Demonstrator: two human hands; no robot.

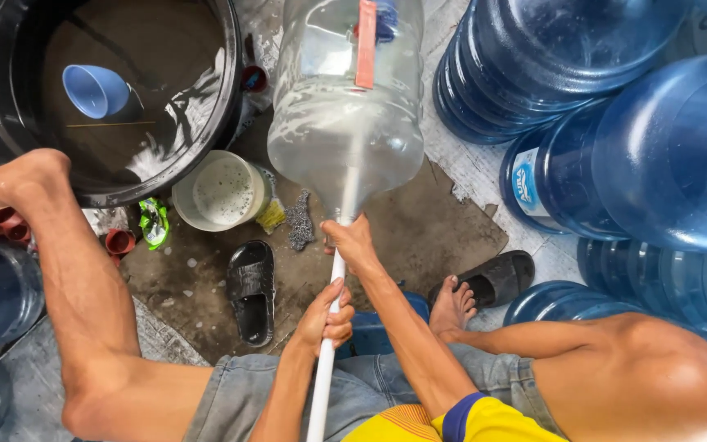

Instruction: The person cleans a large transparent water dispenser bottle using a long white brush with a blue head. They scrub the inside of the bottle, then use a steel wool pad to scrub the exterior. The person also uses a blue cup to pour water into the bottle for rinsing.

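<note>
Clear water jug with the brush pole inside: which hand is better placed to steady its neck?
Right, probably. The right hand grips the white pole just at the mouth of the clear water jug; the left hand grips lower down, nearer the lap.

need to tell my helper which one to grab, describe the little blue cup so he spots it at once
Start at the big black tub of water at top left. Floating inside it, near its upper left, is the small blue cup, tipped on its side. It is the only thing in the tub, far smaller than the blue water jugs at right.
</note>
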